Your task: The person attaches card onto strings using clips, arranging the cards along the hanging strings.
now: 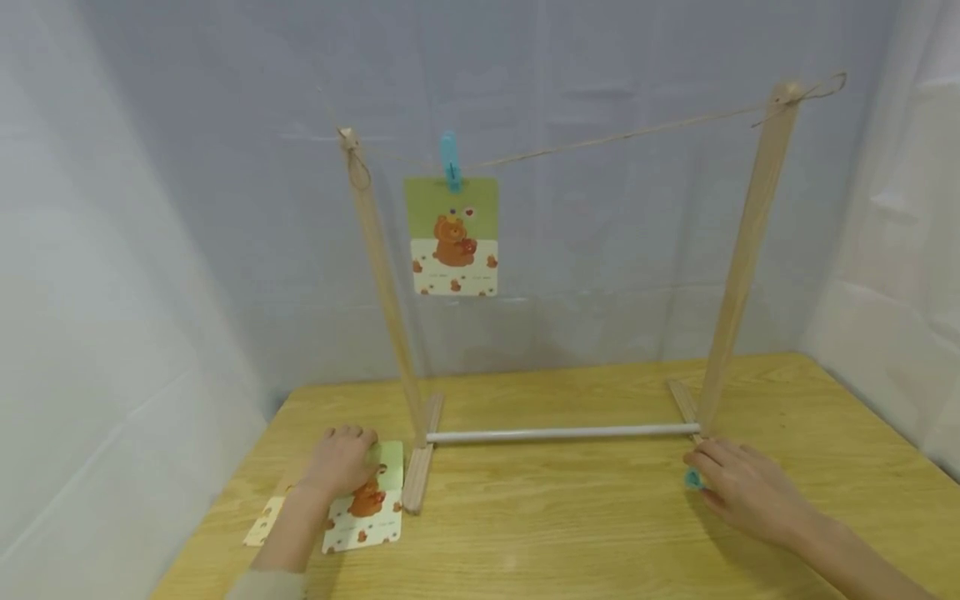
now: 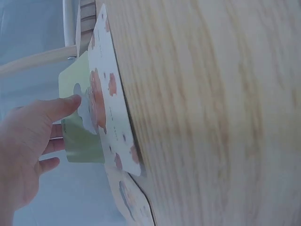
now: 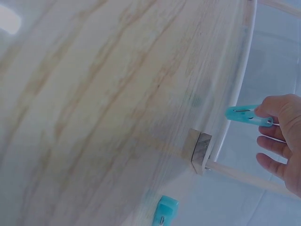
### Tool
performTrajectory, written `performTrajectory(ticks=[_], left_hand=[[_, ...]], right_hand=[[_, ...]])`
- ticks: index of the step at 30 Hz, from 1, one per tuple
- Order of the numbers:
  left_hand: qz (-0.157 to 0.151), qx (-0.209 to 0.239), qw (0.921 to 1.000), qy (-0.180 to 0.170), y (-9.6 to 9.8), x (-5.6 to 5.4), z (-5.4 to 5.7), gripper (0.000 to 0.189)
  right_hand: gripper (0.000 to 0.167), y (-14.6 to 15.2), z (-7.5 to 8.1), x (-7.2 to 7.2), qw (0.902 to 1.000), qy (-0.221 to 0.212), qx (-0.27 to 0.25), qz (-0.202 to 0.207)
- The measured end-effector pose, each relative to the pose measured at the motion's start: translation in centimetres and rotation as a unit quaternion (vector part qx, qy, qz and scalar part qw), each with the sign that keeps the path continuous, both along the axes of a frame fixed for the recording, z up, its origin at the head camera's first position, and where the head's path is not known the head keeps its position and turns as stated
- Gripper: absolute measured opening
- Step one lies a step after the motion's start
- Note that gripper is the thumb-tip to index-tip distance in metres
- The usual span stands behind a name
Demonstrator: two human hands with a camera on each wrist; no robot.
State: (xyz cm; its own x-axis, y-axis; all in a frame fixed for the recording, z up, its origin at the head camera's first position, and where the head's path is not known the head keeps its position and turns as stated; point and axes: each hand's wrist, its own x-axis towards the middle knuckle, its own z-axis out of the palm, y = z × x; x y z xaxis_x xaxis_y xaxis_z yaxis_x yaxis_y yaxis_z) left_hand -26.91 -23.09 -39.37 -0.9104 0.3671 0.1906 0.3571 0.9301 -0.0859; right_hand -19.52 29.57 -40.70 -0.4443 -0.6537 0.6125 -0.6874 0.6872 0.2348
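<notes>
My left hand (image 1: 341, 462) pinches a green-and-cream bear card (image 1: 367, 507) at its green part. In the left wrist view the thumb (image 2: 63, 107) is on the card's face, with fingers behind it. Partly under my left forearm lies a yellowish card (image 1: 264, 522). My right hand (image 1: 750, 492) holds a light blue clothespin (image 3: 247, 114) between thumb and fingers, just above the table. A second blue clothespin (image 3: 165, 211) lies on the table below that hand. A matching bear card (image 1: 453, 262) hangs from the twine (image 1: 585, 144), clipped by a blue clothespin (image 1: 450, 158).
Two wooden posts hold up the twine, the left post (image 1: 382, 275) and the right post (image 1: 750, 242). A white rod (image 1: 562, 433) joins their feet low over the wooden table (image 1: 547, 525). Pale sheets (image 1: 600, 250) hang behind and at both sides.
</notes>
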Motion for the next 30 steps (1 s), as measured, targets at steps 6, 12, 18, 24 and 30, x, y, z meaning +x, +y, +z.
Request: performTrajectory(ticks=[6, 12, 18, 24, 30], left_hand=[[-0.021, -0.005, 0.9992, 0.035, -0.4, 0.0, 0.8, 0.034], [-0.042, -0.011, 0.9974, 0.058, -0.5, 0.2, 1.4, 0.035], [-0.054, -0.006, 0.9965, 0.064, -0.6, 0.4, 1.3, 0.034], [-0.064, -0.003, 0.9945, 0.083, -0.7, 0.5, 1.0, 0.033], [-0.077, -0.002, 0.9913, 0.106, -0.6, 0.6, 1.0, 0.032]], right_hand=[[0.059, -0.4, 0.0, -0.1, 0.9999, 0.004, -0.013, -0.008], [0.034, -0.4, 0.1, -0.1, 1.0000, 0.000, -0.004, -0.003], [0.041, -0.6, 0.2, -0.2, 0.9999, -0.007, 0.002, 0.011], [0.033, -0.7, 0.2, -0.1, 0.9998, -0.015, 0.006, 0.014], [0.035, -0.7, 0.1, -0.2, 0.9997, -0.013, 0.004, 0.018]])
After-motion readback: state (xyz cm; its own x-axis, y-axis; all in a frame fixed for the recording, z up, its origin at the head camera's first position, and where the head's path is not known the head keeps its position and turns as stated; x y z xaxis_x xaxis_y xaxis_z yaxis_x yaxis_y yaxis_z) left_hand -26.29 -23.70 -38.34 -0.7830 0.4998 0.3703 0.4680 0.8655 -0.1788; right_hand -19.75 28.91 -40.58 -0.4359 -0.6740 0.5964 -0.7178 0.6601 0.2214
